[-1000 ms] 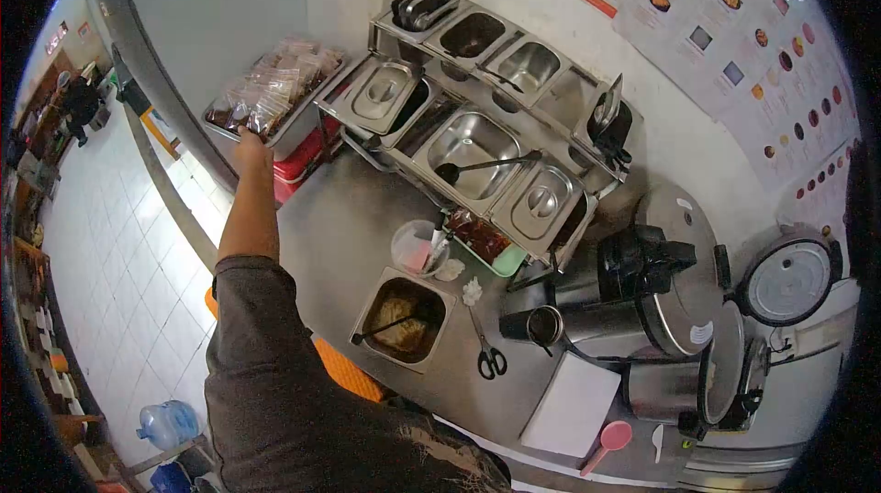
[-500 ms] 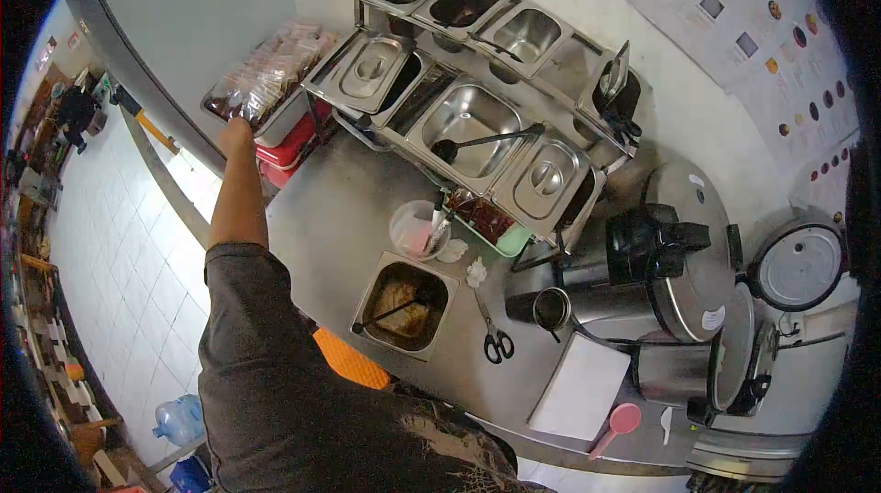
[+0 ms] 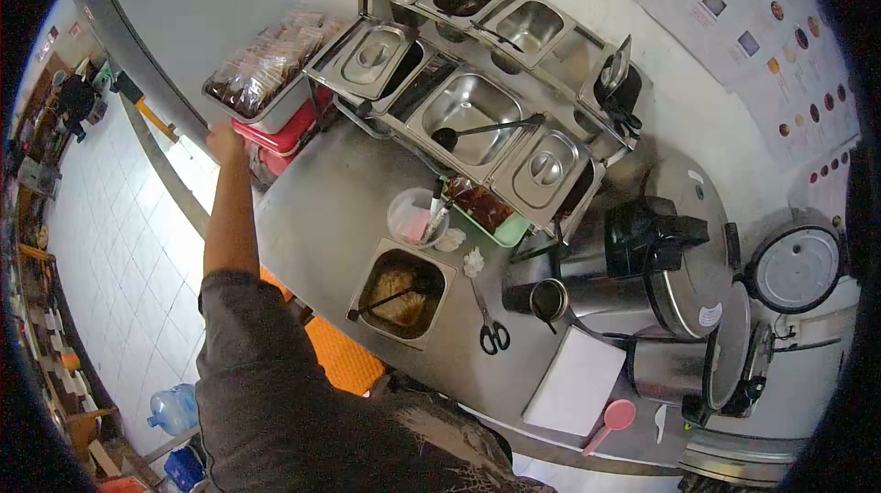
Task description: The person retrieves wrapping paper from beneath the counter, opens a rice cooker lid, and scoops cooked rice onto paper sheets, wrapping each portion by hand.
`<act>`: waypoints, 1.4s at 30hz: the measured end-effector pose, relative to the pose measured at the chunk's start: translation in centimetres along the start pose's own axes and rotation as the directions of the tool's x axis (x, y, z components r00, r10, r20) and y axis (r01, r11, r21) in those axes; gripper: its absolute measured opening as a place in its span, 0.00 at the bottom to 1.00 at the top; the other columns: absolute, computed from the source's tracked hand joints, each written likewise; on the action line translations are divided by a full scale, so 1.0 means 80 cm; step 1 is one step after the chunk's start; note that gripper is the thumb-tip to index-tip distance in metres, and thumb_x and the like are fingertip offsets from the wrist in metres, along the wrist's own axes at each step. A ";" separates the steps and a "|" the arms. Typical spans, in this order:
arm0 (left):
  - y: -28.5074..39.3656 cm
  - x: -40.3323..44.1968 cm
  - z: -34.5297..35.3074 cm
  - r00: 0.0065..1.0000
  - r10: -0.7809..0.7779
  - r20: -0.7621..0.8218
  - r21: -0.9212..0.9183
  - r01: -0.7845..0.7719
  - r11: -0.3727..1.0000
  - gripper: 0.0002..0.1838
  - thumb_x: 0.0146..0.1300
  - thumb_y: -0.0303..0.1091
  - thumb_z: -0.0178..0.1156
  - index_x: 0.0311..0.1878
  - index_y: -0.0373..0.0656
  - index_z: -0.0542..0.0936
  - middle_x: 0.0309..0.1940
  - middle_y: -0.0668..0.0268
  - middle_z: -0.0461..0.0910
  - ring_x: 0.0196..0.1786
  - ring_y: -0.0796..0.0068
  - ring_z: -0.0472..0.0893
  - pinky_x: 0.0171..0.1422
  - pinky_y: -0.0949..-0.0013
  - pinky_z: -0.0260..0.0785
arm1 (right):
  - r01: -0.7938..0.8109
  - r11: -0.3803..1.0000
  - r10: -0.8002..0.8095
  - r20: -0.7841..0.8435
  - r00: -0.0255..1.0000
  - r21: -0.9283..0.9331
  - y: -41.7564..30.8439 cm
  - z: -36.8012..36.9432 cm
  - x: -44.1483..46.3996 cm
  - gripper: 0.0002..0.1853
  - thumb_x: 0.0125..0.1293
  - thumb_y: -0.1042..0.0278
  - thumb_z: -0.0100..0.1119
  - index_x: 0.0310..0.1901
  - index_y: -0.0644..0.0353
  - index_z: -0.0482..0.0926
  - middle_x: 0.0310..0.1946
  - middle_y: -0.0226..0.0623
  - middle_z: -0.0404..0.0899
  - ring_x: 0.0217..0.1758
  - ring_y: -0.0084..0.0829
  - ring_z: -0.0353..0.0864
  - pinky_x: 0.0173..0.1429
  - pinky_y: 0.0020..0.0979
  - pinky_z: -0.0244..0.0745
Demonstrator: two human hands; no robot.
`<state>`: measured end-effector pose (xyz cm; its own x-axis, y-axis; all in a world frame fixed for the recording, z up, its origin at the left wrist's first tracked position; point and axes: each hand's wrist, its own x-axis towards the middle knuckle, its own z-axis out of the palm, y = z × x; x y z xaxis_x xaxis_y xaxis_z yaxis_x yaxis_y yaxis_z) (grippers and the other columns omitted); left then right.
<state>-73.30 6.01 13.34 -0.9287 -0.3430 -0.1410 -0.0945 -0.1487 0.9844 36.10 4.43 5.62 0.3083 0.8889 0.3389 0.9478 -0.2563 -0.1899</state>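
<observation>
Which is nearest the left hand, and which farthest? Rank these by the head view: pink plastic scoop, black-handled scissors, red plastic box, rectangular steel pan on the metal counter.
1. Red plastic box, just right of the left hand.
2. Steel pan, below and right of the box.
3. Scissors, just right of the pan.
4. Pink scoop, at lower right.

With the pan (image 3: 387, 332) holding the ladle (image 3: 388, 300) as centre of the dial, I see a tub (image 3: 398, 215) of pens (image 3: 440, 217) at twelve, the rack (image 3: 566, 64) behind it at one, and a tray (image 3: 275, 117) of packets (image 3: 273, 61) above a box (image 3: 289, 136) out at eleven. On the counter (image 3: 317, 199), scissors (image 3: 493, 336) lie at four, then paper (image 3: 574, 383) and a spoon (image 3: 619, 415) farther along, while a pot (image 3: 592, 309) stands at three.
</observation>
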 end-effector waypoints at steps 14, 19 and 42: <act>-0.169 -0.306 -0.371 0.973 0.055 -0.226 0.359 0.031 0.933 0.19 0.71 0.43 0.51 0.40 0.32 0.78 0.35 0.60 0.78 0.38 0.69 0.76 0.47 0.64 0.70 | -0.023 0.995 0.025 -0.017 1.000 0.098 0.126 0.004 0.029 0.23 0.73 0.55 0.50 0.58 0.66 0.78 0.50 0.59 0.81 0.51 0.56 0.81 0.53 0.50 0.75; -0.243 -0.429 -0.434 0.967 -0.147 -0.208 0.101 0.170 0.980 0.11 0.69 0.36 0.53 0.37 0.37 0.75 0.31 0.66 0.74 0.32 0.73 0.73 0.36 0.63 0.68 | -0.075 0.870 0.038 0.085 0.996 0.487 0.209 0.027 0.091 0.21 0.74 0.60 0.47 0.59 0.68 0.74 0.52 0.44 0.78 0.47 0.35 0.76 0.54 0.37 0.75; -0.136 -0.616 -0.256 0.854 -0.285 0.435 0.107 0.265 0.958 0.22 0.68 0.46 0.63 0.54 0.36 0.76 0.39 0.54 0.79 0.38 0.56 0.80 0.36 0.53 0.74 | -0.006 0.750 -0.058 0.074 0.996 0.661 0.240 0.000 0.132 0.16 0.73 0.69 0.54 0.58 0.68 0.77 0.53 0.50 0.80 0.55 0.47 0.80 0.60 0.41 0.75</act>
<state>-19.16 5.57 7.40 -0.9223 0.1525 -0.3551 -0.3753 -0.1342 0.9171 57.52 8.89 5.55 0.2460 0.9280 0.2800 0.6554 0.0536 -0.7534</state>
